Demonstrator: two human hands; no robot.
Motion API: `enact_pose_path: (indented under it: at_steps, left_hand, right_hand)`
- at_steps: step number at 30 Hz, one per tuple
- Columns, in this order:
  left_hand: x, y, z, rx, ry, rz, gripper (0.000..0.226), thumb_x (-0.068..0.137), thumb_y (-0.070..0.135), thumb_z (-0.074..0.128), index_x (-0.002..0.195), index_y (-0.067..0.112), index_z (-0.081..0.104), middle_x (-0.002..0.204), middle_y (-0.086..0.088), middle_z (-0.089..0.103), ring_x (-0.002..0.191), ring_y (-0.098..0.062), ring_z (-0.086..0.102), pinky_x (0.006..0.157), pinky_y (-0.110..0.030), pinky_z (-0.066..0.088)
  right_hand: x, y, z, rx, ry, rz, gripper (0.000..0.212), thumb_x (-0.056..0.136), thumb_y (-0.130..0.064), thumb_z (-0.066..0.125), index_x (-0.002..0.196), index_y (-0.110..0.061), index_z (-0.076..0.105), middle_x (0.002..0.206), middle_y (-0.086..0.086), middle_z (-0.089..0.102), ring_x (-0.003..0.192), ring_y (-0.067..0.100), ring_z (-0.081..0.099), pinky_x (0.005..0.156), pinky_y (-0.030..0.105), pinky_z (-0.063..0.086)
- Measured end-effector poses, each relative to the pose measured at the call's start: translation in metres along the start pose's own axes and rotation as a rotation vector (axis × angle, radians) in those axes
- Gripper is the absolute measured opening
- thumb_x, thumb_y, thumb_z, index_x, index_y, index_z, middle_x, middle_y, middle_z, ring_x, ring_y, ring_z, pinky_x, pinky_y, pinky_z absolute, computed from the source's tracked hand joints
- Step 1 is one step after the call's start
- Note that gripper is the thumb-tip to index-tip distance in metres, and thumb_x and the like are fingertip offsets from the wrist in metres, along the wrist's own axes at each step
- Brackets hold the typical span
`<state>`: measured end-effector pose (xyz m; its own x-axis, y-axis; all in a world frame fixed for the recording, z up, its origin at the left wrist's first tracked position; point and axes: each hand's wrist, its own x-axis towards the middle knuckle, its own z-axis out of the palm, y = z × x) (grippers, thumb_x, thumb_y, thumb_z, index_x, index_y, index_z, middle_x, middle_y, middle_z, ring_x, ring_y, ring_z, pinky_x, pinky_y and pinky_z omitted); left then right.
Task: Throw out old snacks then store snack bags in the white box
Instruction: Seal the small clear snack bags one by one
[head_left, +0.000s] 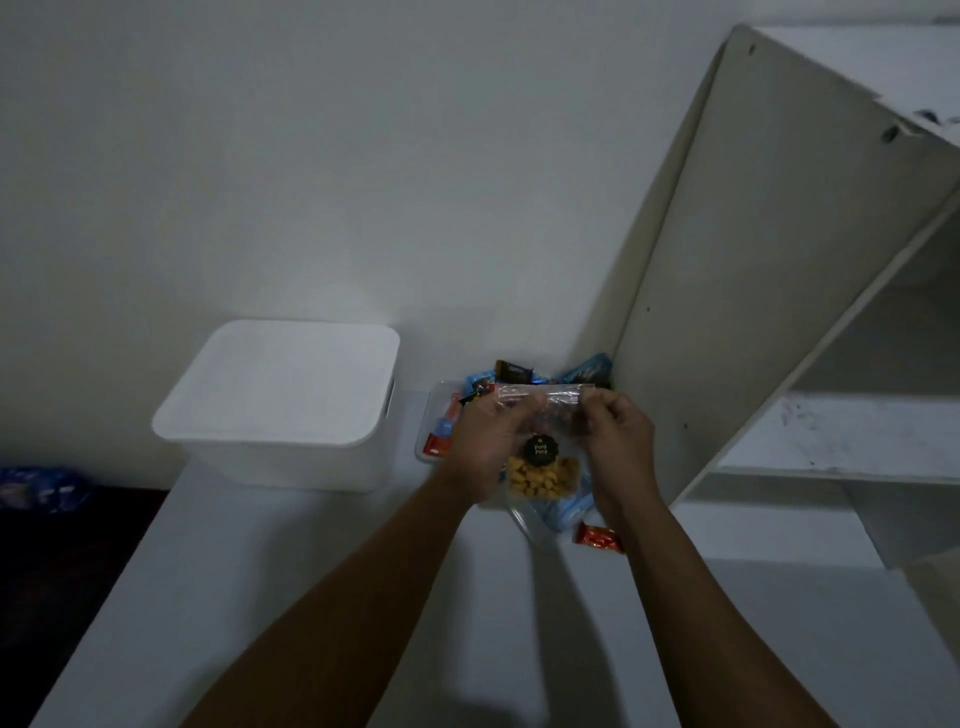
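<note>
A clear snack bag (543, 475) with yellow puffs and a round black label hangs above the white table, held up by both hands at its top edge. My left hand (480, 447) pinches the top left part of the bag, and my right hand (618, 436) pinches the top right part. Behind the bag lies a clear tray (431, 415) heaped with several colourful snack packets. The white box (280, 400) stands to the left with its lid on.
A red wrapped snack (598, 538) lies loose on the white table (311, 597) near my right forearm. A white shelf unit (753, 291) stands close on the right. A blue plastic bag (41, 488) lies on the dark floor at far left.
</note>
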<state>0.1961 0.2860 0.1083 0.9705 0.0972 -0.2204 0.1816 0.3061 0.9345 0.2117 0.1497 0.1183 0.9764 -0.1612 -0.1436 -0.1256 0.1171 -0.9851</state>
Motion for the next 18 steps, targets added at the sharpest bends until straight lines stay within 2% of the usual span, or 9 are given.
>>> enact_pose_path:
  at_steps: [5,7,11,14,18]
  left_hand:
    - [-0.01,0.004,0.007,0.005,0.044,0.026,0.022,0.093,0.023,0.066,0.107,0.007,0.072,0.097,-0.009,0.076,0.084,-0.019,0.07,0.088,-0.045,0.057]
    - [-0.013,0.006,0.009,0.002,0.066,0.044,0.022,0.092,0.023,0.067,0.106,0.007,0.073,0.096,-0.01,0.076,0.084,-0.02,0.07,0.091,-0.048,0.055]
    - [-0.016,0.016,0.013,0.002,0.12,0.121,0.012,0.09,0.018,0.067,0.089,0.012,0.077,0.089,-0.013,0.076,0.083,-0.024,0.071,0.092,-0.05,0.055]
    - [-0.016,0.023,0.016,0.038,0.143,0.164,0.011,0.09,0.017,0.068,0.091,0.01,0.076,0.09,-0.014,0.076,0.086,-0.028,0.072,0.093,-0.053,0.055]
    - [-0.02,0.027,0.018,0.055,0.166,0.188,0.009,0.09,0.016,0.068,0.09,0.013,0.077,0.091,-0.011,0.077,0.088,-0.026,0.073,0.092,-0.049,0.056]
  right_hand:
    - [-0.003,0.002,0.003,-0.035,-0.073,-0.05,0.025,0.103,-0.026,0.051,0.095,-0.009,0.068,0.09,0.014,0.072,0.081,0.02,0.065,0.08,0.042,0.055]
    - [-0.004,-0.002,0.002,-0.009,-0.092,-0.054,0.025,0.103,-0.024,0.051,0.093,-0.008,0.067,0.087,0.011,0.071,0.08,0.019,0.063,0.079,0.041,0.054]
    - [-0.008,-0.014,-0.002,0.024,-0.138,-0.075,0.02,0.1,-0.02,0.057,0.092,-0.007,0.07,0.085,0.01,0.072,0.079,0.018,0.065,0.073,0.036,0.054]
    - [-0.007,-0.02,-0.001,-0.02,-0.18,-0.093,0.017,0.097,-0.02,0.061,0.091,-0.011,0.073,0.089,0.015,0.074,0.081,0.024,0.068,0.074,0.039,0.056]
    - [-0.006,-0.021,0.004,-0.048,-0.174,-0.128,0.016,0.099,-0.021,0.058,0.089,-0.014,0.069,0.084,0.011,0.069,0.079,0.023,0.063,0.073,0.037,0.052]
